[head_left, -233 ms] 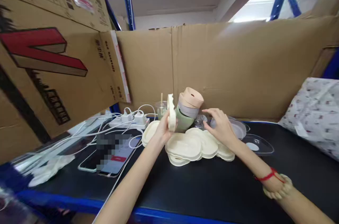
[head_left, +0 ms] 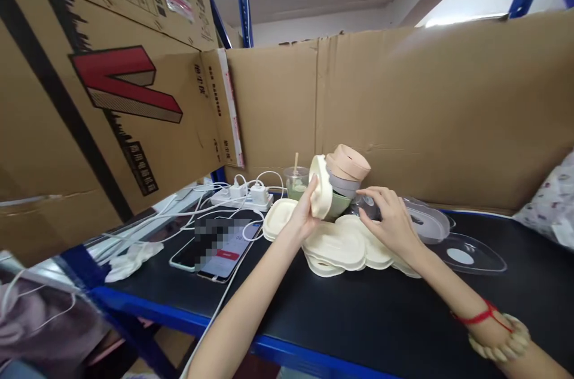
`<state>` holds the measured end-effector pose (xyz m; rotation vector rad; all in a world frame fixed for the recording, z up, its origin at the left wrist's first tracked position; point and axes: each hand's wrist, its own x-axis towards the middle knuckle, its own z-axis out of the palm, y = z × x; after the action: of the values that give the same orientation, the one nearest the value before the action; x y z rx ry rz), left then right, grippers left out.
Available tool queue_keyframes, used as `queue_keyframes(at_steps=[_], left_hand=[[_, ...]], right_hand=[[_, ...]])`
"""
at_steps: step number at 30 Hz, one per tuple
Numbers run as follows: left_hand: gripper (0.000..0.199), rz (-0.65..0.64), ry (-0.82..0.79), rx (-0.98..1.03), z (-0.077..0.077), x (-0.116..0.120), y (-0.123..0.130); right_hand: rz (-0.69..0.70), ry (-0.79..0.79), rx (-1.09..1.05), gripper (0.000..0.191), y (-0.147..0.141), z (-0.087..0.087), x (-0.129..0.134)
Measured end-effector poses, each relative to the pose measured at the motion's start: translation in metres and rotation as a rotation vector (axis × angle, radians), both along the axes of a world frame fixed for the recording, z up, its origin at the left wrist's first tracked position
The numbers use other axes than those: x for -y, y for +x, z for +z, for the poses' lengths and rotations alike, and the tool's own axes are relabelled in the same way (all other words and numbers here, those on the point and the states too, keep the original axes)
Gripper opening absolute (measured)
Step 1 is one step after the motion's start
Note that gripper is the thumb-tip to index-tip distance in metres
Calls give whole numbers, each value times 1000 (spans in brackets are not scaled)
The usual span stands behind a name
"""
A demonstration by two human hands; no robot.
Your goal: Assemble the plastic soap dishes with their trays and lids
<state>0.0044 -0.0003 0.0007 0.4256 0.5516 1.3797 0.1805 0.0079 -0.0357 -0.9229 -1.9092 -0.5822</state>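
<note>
My left hand [head_left: 305, 211] grips a cream oval piece with a wavy edge [head_left: 321, 190], raised and tilted above the table. Beneath it lie several flat cream oval pieces [head_left: 338, 245] in overlapping piles, and another cream pile [head_left: 278, 217] sits to the left. My right hand [head_left: 391, 219] hovers above the right end of the piles, thumb and fingers apart, with nothing visible in it. Just behind the held piece leans a tilted stack of round containers: peach [head_left: 353, 162] on top, grey [head_left: 344, 184] in the middle, green [head_left: 339, 205] below, partly hidden.
Clear plastic lids [head_left: 475, 253] lie on the right. A lidded drink cup with a straw [head_left: 295, 185] stands behind the left pile. Phones [head_left: 219, 247], a power strip [head_left: 251, 196] and white cables occupy the left. A cardboard wall [head_left: 426, 110] closes off the back.
The camera view has turned left, so everything sits further right. The cream piece in my left hand has turned from nearly edge-on to show more of its face.
</note>
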Motion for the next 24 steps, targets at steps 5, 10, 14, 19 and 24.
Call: queue_keyframes(at_steps=[5,10,14,19,24], left_hand=[[24,-59,55,-39,1,3,0],[29,-77,66,-53,-1,1,-2],[35,-103,76,-32,-1,-3,-6],[22,-40,15,23,2,-5,-9],[34,-35,87,48,2,-5,-11]], right_hand=[[-46,33,-35,22,1,-2,0],[-83,15,-125,37,-7,17,-22],[-89,-90,-128,50,-17,27,-46],[-60,-178,-178,38,-21,28,-56],[-7,-176,-227,31,-16,34,-55]])
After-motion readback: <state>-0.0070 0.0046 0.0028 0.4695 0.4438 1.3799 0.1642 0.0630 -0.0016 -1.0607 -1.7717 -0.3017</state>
